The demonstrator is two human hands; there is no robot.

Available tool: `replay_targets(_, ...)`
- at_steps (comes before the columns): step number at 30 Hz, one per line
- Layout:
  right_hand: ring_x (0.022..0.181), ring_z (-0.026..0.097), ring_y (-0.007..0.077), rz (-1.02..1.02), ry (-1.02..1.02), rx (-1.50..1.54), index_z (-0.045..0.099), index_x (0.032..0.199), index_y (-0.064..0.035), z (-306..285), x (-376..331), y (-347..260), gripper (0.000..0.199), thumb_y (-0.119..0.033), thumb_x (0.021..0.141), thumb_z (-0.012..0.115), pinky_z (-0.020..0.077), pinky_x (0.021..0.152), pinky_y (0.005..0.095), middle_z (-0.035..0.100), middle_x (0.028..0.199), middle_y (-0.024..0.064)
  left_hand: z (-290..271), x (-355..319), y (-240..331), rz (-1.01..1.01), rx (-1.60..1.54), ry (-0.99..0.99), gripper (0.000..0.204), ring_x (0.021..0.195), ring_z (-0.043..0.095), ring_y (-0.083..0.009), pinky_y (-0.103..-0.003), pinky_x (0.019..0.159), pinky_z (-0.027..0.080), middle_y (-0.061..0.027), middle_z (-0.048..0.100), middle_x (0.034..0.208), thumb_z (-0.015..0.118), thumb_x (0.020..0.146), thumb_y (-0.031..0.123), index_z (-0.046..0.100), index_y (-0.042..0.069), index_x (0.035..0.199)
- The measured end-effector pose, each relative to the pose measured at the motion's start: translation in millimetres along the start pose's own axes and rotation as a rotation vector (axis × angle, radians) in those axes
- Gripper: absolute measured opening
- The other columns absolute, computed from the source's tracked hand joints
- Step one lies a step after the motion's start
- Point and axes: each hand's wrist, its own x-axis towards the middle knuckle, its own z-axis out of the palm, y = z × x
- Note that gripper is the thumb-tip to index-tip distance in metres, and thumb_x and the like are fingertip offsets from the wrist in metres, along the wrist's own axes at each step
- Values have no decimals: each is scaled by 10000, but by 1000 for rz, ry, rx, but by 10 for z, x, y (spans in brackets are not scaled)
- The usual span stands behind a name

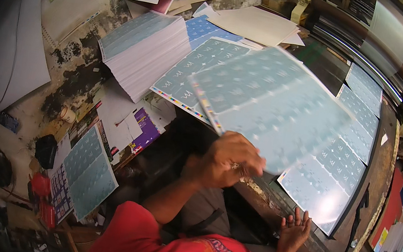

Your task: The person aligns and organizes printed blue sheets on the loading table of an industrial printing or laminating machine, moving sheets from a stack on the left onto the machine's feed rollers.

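Note:
A printed blue-green sheet with rows of pale marks (270,115) is raised at a slant, blurred by motion. Its near-left edge is pinched in my left hand (232,160), whose fingers are closed. My right hand (295,230) is beside the work table's front edge, fingers spread, holding nothing. Just beyond it lies a similar sheet (324,187) on the dark table surface. Further back, two more printed sheets (360,117) follow in a line toward the rollers. Partly covered by the raised sheet, another printed sheet (186,85) lies to the left.
A tall stack of printed sheets (149,59) stands at the back left against a stained wall. Cream boards (254,24) lie behind it. A roller machine (361,50) occupies the far right. One printed sheet (89,169) rests low at the left; stacked cards (395,241) sit at right.

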Motion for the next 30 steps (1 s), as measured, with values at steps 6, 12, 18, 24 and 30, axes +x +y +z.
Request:
replay_targets(6,861,644,210,-39,-362,3,390,1388,-46,361,-336,-265,600,-398,936,568,562,757,391,584,1188,111,214,8,280,69,-139,-444,268,1113,639,-239,-514,1079,319,4,738,977,729,831,390,746,141,926)
replay_targets(12,544,566,161,158,-162,8,560,1072,-10,-204,-142,-73,285,-229,905,636,542,657,365,618,736,64,233,81,200,28,196,-284,476,1304,499,-343,-551,1116,296,-118,650,1244,717,810,467,708,89,1100)
replay_targets(18,634,615,214,277,-9,-169,536,1149,26,-847,-389,327,382,-291,945,599,488,606,319,644,877,124,69,93,-250,-187,548,-100,534,1285,515,-339,-456,1088,365,-138,608,1311,722,834,360,617,54,1260)
replay_targets(24,808,644,212,340,1,-193,523,1188,20,-845,-871,388,427,-351,980,539,477,689,304,655,916,146,111,-18,-369,-213,568,-28,446,1217,578,-315,-420,1025,410,-109,683,1192,692,864,371,675,60,1184)
replay_targets(30,818,644,214,360,-7,-109,524,1191,27,-774,-942,357,460,-390,996,506,493,714,321,666,931,158,72,-8,-400,-248,409,9,405,1195,587,-306,-416,1017,412,-124,685,1183,615,938,372,691,27,1137)
